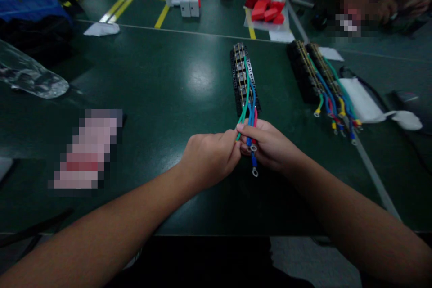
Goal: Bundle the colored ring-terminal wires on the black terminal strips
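A black terminal strip (240, 72) lies lengthwise on the dark green table (151, 99) in front of me. Green, blue and red wires (249, 99) with ring lugs run from it toward me. My right hand (270, 146) is closed around the bundle of these wires near their free ends; a blue wire's ring lug hangs below the fingers. My left hand (211, 157) is closed in a pinch on the green wire, touching the right hand.
Two more wired terminal strips (312, 74) lie to the right, beside a white cloth-like bundle (364, 101). Red and white blocks (268, 9) sit at the far side, where another person's arms (367, 4) rest. A clear plastic bag (30, 76) lies at left.
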Demonstrator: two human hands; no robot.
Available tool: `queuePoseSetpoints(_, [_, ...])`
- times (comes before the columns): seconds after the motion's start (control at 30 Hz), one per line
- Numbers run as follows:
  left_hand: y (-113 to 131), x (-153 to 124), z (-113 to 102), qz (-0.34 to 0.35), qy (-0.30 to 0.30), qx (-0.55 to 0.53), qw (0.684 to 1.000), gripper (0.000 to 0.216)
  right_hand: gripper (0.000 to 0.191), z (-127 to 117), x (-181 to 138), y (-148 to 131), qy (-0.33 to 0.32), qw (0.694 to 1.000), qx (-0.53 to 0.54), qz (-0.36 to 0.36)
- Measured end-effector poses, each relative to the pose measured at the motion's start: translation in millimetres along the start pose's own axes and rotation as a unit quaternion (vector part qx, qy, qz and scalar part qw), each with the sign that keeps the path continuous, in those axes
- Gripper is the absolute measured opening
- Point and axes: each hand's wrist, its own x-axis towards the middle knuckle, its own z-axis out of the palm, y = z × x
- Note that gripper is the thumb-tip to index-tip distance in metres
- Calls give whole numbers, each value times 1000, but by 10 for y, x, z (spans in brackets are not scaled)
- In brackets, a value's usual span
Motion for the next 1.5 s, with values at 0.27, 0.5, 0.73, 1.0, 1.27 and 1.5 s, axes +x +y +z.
queuePoseSetpoints(0.27, [2,2,-10,-2,-11,0,1000,30,34,21,-11,-16,8,1000,3,-3])
queuePoseSetpoints(0.5, [-6,7,-2,-3,-7,-16,1000,29,25,0,-6,-6,14,1000,3,-2])
queuePoseSetpoints(0.73, [16,35,-37,-21,-50,0,999,34,22,16,-11,-18,14,1000,14,1])
queuePoseSetpoints(1.0, [-12,7,7,-7,5,-20,1000,30,18,29,3,-28,15,999,30,8])
queuePoseSetpoints(1.27, [2,11,-6,-9,-6,-4,1000,34,19,0,-3,-36,1,999,29,21])
queuePoseSetpoints(1.5, [-20,11,19,-19,10,-36,999,33,18,-42,9,-33,-16,1000,18,17])
